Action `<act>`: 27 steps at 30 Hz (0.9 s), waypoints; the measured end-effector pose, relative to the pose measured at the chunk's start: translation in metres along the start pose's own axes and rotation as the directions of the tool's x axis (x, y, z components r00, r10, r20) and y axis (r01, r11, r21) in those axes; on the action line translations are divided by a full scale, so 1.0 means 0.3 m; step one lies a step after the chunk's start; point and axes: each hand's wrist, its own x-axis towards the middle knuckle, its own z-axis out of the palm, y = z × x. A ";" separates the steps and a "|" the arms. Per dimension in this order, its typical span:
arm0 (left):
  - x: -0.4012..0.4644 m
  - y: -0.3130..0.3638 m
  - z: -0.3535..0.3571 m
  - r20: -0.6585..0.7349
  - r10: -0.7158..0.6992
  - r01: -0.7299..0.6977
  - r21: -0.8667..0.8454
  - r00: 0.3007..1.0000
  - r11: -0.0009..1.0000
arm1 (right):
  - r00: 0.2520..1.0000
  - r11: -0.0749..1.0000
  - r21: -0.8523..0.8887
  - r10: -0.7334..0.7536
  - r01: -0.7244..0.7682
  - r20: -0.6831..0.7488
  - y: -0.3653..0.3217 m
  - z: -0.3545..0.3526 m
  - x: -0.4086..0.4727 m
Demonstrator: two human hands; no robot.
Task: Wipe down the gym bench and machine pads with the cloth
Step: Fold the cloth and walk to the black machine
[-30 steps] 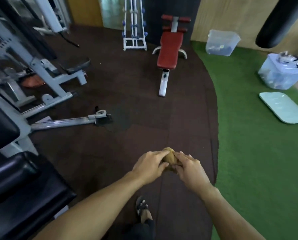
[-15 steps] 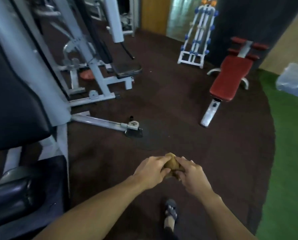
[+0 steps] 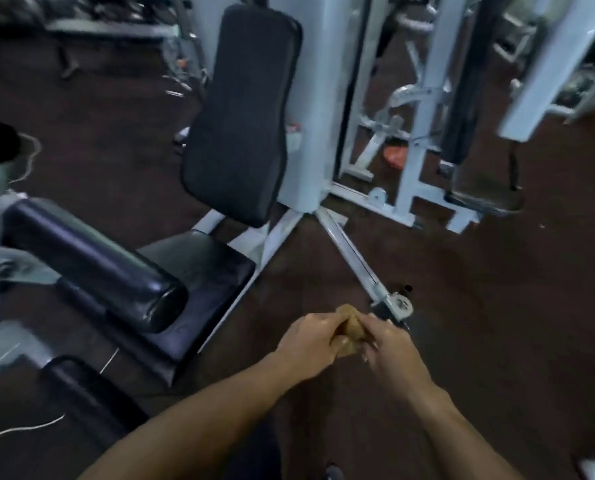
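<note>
Head view: nearest, both forearms reach forward over the dark floor [image 3: 479, 306]. The left hand [image 3: 309, 344] and right hand [image 3: 391, 348] meet, their fingers curled round a bunched tan cloth [image 3: 350, 332] held between them above the floor. To the near left lies a black roller pad [image 3: 91, 261] over a black seat pad [image 3: 199, 271]. Farther, an upright black back pad [image 3: 244, 112] stands against the white machine frame [image 3: 323, 98], with more white frames at the far right.

Roller pad [image 3: 91, 263] left of seat [image 3: 199, 268]; backrest [image 3: 240, 112] behind.
</note>
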 end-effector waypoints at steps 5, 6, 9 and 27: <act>0.079 -0.193 -0.060 -0.062 -0.215 0.217 0.025 0.975 0.976 | 0.970 0.987 -0.014 -0.157 0.163 0.185 -0.028 0.102 0.317; 0.101 -0.239 -0.071 -0.071 -0.249 0.251 0.032 0.966 0.967 | 0.963 0.985 -0.013 -0.166 0.173 0.213 -0.037 0.121 0.380; 0.179 -0.368 -0.110 -0.122 -0.300 0.301 -0.011 0.946 0.954 | 0.940 0.976 -0.010 -0.205 0.216 0.274 -0.079 0.165 0.565; 0.435 -0.860 -0.056 -0.320 -0.814 0.764 -0.297 0.485 0.573 | 0.572 0.868 0.153 -0.433 0.472 0.697 -0.153 0.568 1.368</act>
